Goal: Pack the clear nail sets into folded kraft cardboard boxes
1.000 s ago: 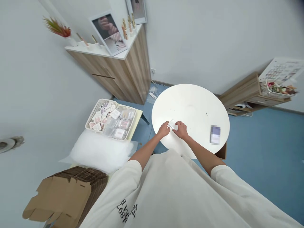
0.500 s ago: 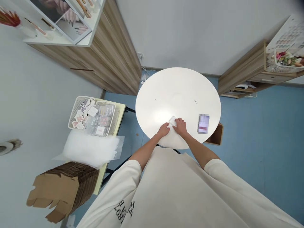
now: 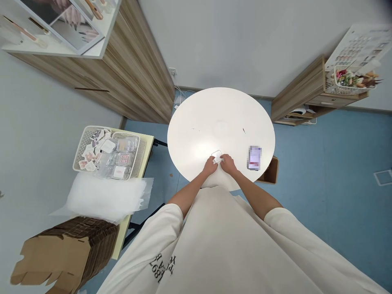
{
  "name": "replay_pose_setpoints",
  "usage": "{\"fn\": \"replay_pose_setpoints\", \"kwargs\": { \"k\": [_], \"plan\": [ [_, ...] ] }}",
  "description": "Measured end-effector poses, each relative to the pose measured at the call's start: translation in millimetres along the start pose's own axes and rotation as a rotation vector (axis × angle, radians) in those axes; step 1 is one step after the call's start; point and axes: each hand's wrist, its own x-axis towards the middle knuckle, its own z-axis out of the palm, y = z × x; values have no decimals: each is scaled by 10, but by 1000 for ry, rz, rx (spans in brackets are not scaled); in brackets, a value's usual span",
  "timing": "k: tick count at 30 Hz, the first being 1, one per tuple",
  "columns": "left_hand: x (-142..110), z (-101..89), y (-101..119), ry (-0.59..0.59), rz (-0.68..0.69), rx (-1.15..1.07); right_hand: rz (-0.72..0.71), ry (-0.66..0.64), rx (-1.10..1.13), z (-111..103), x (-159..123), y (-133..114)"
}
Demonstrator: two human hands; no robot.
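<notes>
A small clear, whitish square plastic box (image 3: 217, 155) is at the near half of the round white table (image 3: 225, 110). My left hand (image 3: 210, 166) grips its near left corner, fingers curled. On the right side, my right hand (image 3: 228, 164) pinches the box with thumb and fingers. Whether the box rests on the tabletop or is slightly raised, I cannot tell. Its contents are too small to make out.
A blurred-out phone-like object (image 3: 254, 158) lies at the table's right. To the left, a side table (image 3: 149, 143) carries white baskets (image 3: 80, 149) with cards and clear boxes, translucent plastic sheets (image 3: 105, 196) and stacked cardboard boxes (image 3: 55, 257). A brown bin (image 3: 270, 171) stands right.
My left hand has moved from beside the plastic box onto its near left corner. My right hand has shifted to the right side, and the box has turned. The view has swung slightly right.
</notes>
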Motion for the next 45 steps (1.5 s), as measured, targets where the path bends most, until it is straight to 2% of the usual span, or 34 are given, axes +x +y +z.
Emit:
{"fn": "replay_pose_setpoints", "kwargs": {
  "k": [8,13,17,20,30,36,40,45],
  "plan": [
    [176,-256,150,-2,97,123,54,-60,-44,123,-128,-156],
    [63,-247,118,124,31,157,45,15,-78,3,-14,-182],
    [-81,-100,15,11,13,77,16,-22,-115,-123,141,-184],
    [-99,-38,-4,-6,45,58,31,-83,-139,-154,178,-186],
    [13,-279,2,-47,68,84,111,-103,-74,89,-94,-256],
    [10,-279,-13,-54,108,67,154,-111,-8,134,-116,-291],
    [-27,-299,46,-1,116,23,166,-83,53,93,-121,-290],
    [-79,-382,120,74,129,1,139,38,121,7,-128,-312]
  ]
}}
